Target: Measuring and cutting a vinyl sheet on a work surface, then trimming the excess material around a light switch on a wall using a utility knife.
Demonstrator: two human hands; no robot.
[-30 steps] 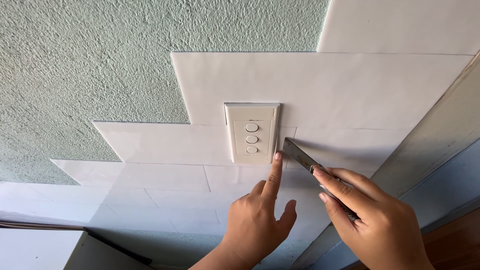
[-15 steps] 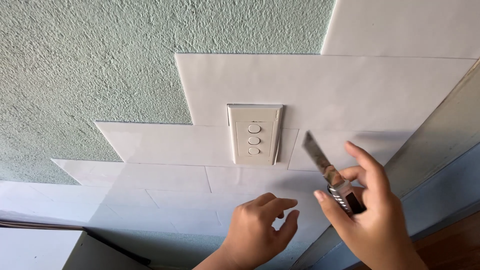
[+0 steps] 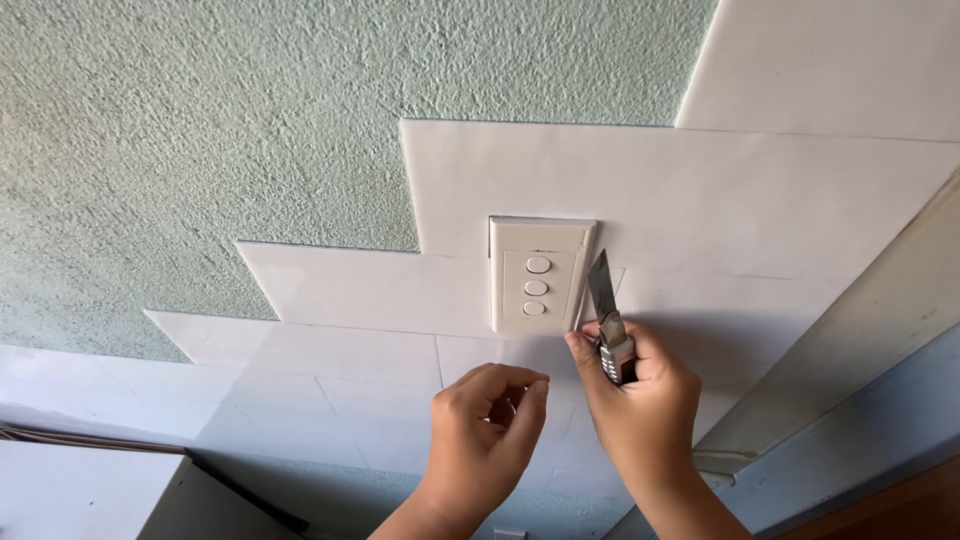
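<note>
utility knife (image 3: 606,312) sits gripped in the right hand (image 3: 640,400), blade alongside the right edge of the 3-button switch plate (image 3: 538,274) on white wall tiles (image 3: 700,200). left hand (image 3: 485,420) hovers loosely curled, holding nothing. trimming seems underway; a steady cut needs care.

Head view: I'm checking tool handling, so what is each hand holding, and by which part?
The right hand grips a utility knife by its handle, blade up beside the switch plate. The left hand holds nothing.
</note>
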